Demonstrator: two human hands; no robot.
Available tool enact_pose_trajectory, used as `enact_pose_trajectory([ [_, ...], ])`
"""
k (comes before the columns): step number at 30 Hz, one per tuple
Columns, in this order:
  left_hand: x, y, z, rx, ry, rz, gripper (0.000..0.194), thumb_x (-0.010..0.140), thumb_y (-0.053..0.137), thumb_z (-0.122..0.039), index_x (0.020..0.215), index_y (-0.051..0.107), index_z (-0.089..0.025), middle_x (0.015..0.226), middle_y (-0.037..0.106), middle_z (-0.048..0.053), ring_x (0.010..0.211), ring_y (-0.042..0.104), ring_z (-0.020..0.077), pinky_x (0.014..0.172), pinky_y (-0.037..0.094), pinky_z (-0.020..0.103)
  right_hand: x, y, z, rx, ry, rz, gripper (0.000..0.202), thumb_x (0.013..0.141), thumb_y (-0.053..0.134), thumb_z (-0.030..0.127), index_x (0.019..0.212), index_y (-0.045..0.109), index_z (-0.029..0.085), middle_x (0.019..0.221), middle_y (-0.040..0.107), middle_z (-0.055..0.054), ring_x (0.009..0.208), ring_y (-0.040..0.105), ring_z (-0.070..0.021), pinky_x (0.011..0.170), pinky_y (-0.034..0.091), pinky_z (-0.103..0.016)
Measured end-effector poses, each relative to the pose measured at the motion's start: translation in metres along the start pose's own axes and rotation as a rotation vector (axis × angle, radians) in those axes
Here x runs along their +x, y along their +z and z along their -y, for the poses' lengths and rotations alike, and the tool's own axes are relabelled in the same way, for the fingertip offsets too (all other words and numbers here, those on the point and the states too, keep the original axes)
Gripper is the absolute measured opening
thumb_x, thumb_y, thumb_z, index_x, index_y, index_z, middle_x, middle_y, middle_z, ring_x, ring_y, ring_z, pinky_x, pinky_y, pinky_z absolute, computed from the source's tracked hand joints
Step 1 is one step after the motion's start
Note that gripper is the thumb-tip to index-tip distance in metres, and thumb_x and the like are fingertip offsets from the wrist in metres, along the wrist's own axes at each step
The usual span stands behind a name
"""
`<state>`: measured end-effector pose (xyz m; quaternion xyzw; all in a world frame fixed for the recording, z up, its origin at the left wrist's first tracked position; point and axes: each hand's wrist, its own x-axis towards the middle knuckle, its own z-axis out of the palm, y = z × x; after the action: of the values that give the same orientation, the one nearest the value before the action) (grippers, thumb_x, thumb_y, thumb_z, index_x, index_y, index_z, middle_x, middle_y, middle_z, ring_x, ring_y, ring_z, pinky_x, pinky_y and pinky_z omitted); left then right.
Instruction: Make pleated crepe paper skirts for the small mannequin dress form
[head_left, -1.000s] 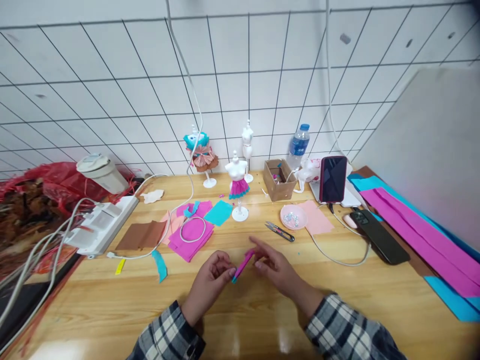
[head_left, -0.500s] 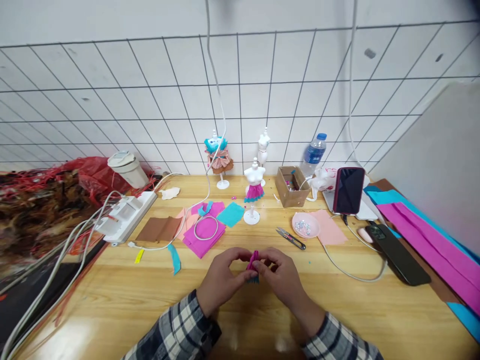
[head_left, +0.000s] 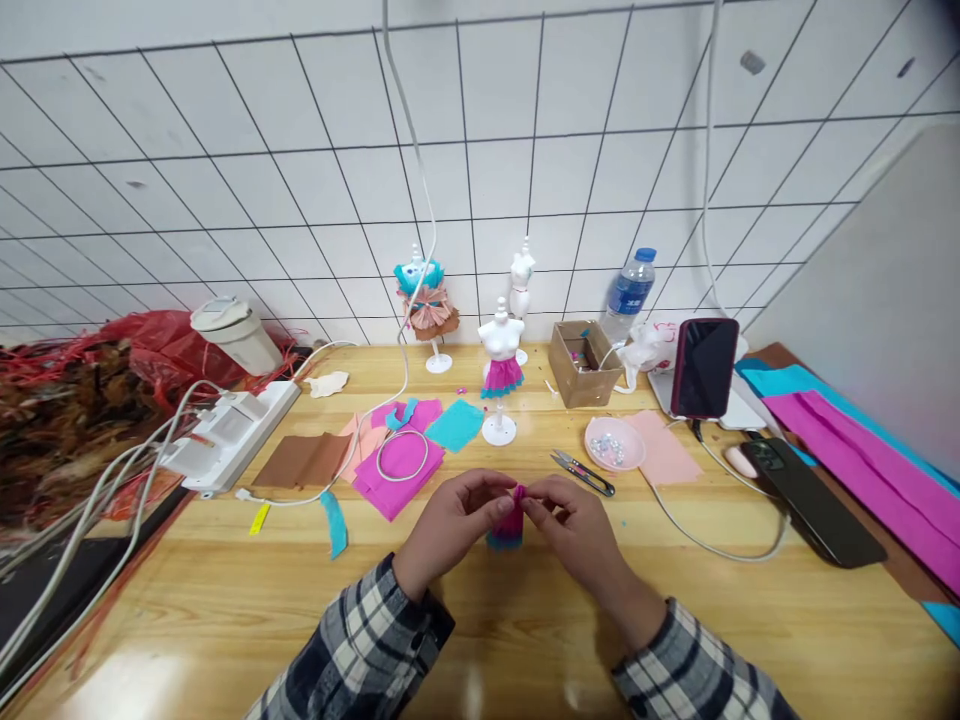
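Between my hands hangs a piece of magenta crepe paper with a turquoise lower edge (head_left: 507, 532), gathered at its top. My left hand (head_left: 456, 522) pinches it from the left, thumb and fingers together. From the right, my right hand (head_left: 576, 527) pinches the same gathered top. Just beyond stands a small white mannequin (head_left: 501, 338) wearing a magenta skirt (head_left: 501, 377) with a turquoise hem. Thread snips (head_left: 583, 473) lie past my right hand, beside a pink dish (head_left: 615, 444) of small beads.
Magenta paper (head_left: 397, 485), a turquoise sheet (head_left: 455, 427) and brown paper (head_left: 300, 461) lie at left. A dressed mannequin (head_left: 429, 305), a cardboard box (head_left: 583, 365) and a water bottle (head_left: 631, 290) stand at the back. Phones (head_left: 817, 500) lie right; a power strip (head_left: 232, 440) sits left.
The magenta paper has turned from a bunched fold to hanging down, showing more of its face and turquoise edge. My hands have shifted slightly up, and the view has moved a little.
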<state>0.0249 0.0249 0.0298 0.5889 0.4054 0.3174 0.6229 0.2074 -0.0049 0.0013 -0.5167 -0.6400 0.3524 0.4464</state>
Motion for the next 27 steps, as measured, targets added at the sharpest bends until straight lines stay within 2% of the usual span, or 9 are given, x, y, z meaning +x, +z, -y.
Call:
enact_pose_trajectory([
  [6,0.000,-0.001,0.014,-0.015,-0.017,-0.086,0.032,0.072,0.075,-0.044,0.081,0.070,-0.015,0.078,0.073,0.006,0.072,0.065,0.0179,0.071,0.052,0.030,-0.006,0.001,-0.002,0.084,0.147,-0.001,0.020,0.080,0.067,0.038,0.074,0.066,0.018,0.071,0.063,-0.002,0.060,0.057,-0.0137,0.050,0.043,-0.023],
  [11,-0.003,-0.003,0.014,0.008,-0.036,-0.112,0.027,0.074,0.074,-0.042,0.077,0.068,-0.015,0.075,0.072,0.005,0.071,0.065,0.0170,0.068,0.050,0.028,-0.006,0.003,0.003,0.225,0.251,0.041,0.023,0.075,0.071,0.038,0.086,0.066,0.018,0.079,0.068,-0.004,0.063,0.057,-0.0134,0.049,0.041,-0.022],
  [14,-0.005,-0.003,0.013,0.012,-0.023,-0.076,0.026,0.078,0.071,-0.041,0.080,0.067,-0.015,0.077,0.072,0.005,0.071,0.066,0.0177,0.068,0.052,0.029,-0.006,0.005,0.000,0.229,0.265,0.021,0.019,0.076,0.069,0.035,0.085,0.070,0.018,0.075,0.068,-0.004,0.061,0.057,-0.0132,0.051,0.044,-0.023],
  [16,-0.007,-0.003,0.013,0.095,0.040,-0.031,0.023,0.079,0.070,-0.037,0.087,0.067,-0.016,0.085,0.072,0.007,0.080,0.067,0.0194,0.076,0.052,0.032,-0.006,0.006,-0.004,0.251,0.289,-0.017,0.020,0.076,0.069,0.036,0.083,0.070,0.017,0.071,0.067,-0.003,0.056,0.056,-0.0126,0.050,0.045,-0.024],
  [18,-0.009,-0.002,0.014,0.277,0.142,0.019,0.026,0.075,0.074,-0.032,0.096,0.068,-0.017,0.097,0.072,0.008,0.092,0.066,0.0213,0.086,0.050,0.035,-0.006,0.008,-0.007,0.316,0.316,-0.048,0.022,0.076,0.069,0.037,0.084,0.069,0.017,0.067,0.065,-0.002,0.053,0.056,-0.0122,0.050,0.047,-0.025],
  [20,-0.010,-0.001,0.016,0.469,0.215,0.035,0.030,0.071,0.077,-0.029,0.098,0.068,-0.019,0.099,0.071,0.007,0.094,0.064,0.0217,0.088,0.049,0.035,-0.006,0.010,-0.007,0.386,0.330,-0.066,0.023,0.075,0.070,0.038,0.083,0.068,0.017,0.066,0.065,-0.001,0.056,0.058,-0.0127,0.054,0.050,-0.026],
  [22,-0.011,0.002,0.019,0.565,0.229,-0.009,0.020,0.074,0.075,-0.027,0.092,0.069,-0.020,0.092,0.073,0.005,0.088,0.065,0.0204,0.083,0.049,0.033,-0.007,0.011,-0.006,0.439,0.327,-0.058,0.023,0.074,0.072,0.038,0.082,0.067,0.017,0.068,0.066,-0.001,0.060,0.060,-0.0135,0.058,0.052,-0.027],
  [24,-0.011,0.003,0.022,0.560,0.215,-0.074,0.008,0.080,0.068,-0.026,0.085,0.070,-0.020,0.085,0.074,0.003,0.082,0.066,0.0187,0.079,0.050,0.031,-0.008,0.010,-0.002,0.486,0.311,-0.043,0.025,0.077,0.070,0.040,0.087,0.068,0.017,0.072,0.066,-0.002,0.060,0.059,-0.0133,0.057,0.052,-0.026],
  [27,-0.010,0.002,0.022,0.438,0.165,-0.128,0.013,0.083,0.065,-0.030,0.084,0.071,-0.018,0.081,0.074,0.004,0.076,0.067,0.0176,0.074,0.051,0.029,-0.009,0.005,0.004,0.450,0.231,-0.020,0.028,0.082,0.064,0.039,0.102,0.069,0.020,0.093,0.069,-0.006,0.062,0.056,-0.0118,0.051,0.047,-0.023],
])
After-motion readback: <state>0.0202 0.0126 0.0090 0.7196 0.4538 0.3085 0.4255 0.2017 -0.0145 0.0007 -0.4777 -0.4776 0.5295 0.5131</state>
